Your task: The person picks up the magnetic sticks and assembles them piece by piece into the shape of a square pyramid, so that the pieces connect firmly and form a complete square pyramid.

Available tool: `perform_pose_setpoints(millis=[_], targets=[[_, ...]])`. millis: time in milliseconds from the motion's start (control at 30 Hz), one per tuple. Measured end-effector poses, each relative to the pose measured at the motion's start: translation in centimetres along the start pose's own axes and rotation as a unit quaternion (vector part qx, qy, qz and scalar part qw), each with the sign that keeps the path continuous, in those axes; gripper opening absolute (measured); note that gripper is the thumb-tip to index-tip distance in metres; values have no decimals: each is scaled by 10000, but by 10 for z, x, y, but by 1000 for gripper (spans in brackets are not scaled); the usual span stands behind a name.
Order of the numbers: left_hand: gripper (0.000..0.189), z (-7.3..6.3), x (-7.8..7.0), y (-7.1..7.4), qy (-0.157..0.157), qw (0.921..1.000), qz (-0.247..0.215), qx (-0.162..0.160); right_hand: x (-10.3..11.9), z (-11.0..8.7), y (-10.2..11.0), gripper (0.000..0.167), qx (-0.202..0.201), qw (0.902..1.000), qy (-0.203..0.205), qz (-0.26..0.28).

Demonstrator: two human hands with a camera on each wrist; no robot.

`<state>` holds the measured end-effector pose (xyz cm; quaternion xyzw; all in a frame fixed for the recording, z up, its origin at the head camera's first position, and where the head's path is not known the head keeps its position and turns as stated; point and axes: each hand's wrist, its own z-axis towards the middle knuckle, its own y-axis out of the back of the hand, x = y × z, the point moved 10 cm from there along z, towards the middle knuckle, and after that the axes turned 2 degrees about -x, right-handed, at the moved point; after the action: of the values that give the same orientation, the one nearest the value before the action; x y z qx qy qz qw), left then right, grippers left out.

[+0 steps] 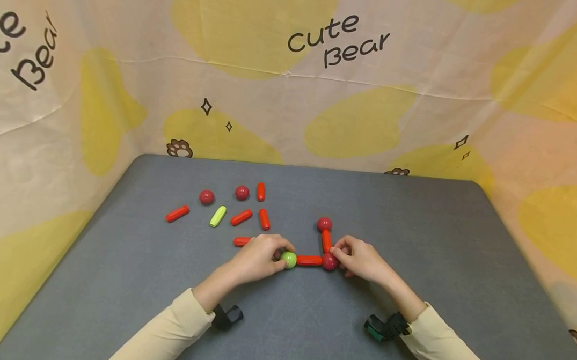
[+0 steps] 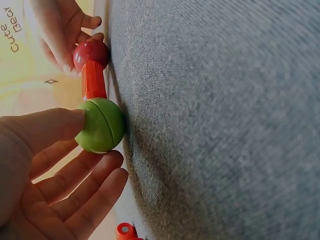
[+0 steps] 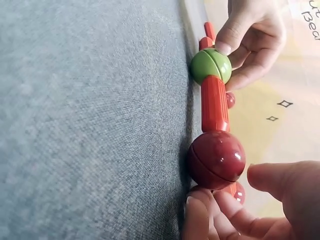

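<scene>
An L-shaped piece lies on the grey table. A green ball (image 1: 289, 260) joins a red ribbed rod (image 1: 309, 261), which runs right to a dark red corner ball (image 1: 330, 261). From that corner a second red rod (image 1: 326, 240) points away to another red ball (image 1: 324, 224). My left hand (image 1: 261, 258) pinches the green ball between thumb and fingers; the left wrist view shows the thumb on its near side. My right hand (image 1: 361, 258) holds the corner ball (image 3: 217, 160) lightly, fingertips against its side, the thumb beside it.
Left of the piece lie two red balls (image 1: 206, 197), a yellow-green rod (image 1: 217, 216) and several loose red rods (image 1: 241, 217). One red rod (image 1: 241, 242) is partly covered by the left hand. A printed cloth (image 1: 291, 115) rises behind the table.
</scene>
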<state>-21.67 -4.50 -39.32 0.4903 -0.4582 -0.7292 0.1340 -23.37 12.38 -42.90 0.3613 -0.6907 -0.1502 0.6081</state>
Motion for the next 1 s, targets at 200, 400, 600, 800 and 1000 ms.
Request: perform_pose_setpoints(millis=[200,400,600,800,1000], targets=[[21,0,0,-1,-22,10000,7,-16,-3,12,2,29,-214,9996,-163,44],[21,0,0,-1,-52,10000,63,-18,-4,20,-1,30,-313,9988,-367,-107],[21,-1,1,-1,-80,9999,101,-45,-1,19,-4,27,-336,9981,-402,-316],[22,-4,2,4,-19,9999,-1,-151,0,17,-5,27,-346,9979,-421,-348],[22,-12,11,27,110,9977,-104,-662,-1,16,-5,28,-341,9979,-379,-401]])
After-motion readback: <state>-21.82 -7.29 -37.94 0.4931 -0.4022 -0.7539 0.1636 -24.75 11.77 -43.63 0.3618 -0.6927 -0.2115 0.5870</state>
